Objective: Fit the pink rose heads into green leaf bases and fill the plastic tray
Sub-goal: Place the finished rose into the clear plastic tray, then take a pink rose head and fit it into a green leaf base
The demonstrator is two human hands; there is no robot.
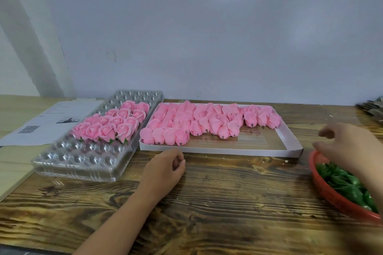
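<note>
We work at a dark, heavily grained wooden table (pixel 228 192) pushed against a plain pale wall (pixel 207 27), with a printed sheet of paper (pixel 47 120) lying far out beyond our left hand (pixel 163 170). The clear plastic tray (pixel 83 163) sits just past and outward of that hand, its middle cells holding finished pink roses (pixel 112 124) on green bases, the near cells bare. Straight ahead, between our hands and farther back, a shallow white box (pixel 290 147) holds the loose rose heads (pixel 207 122) packed in rows. Under our right hand (pixel 350 147) is a red basket (pixel 331 192) of green leaf bases (pixel 348 184). Our left hand rests on the wood, fingers loosely curled, holding nothing. Our right hand hovers over the basket's far rim, blurred, fingers spread apart and reaching forward; we cannot tell whether it touches a leaf
</note>
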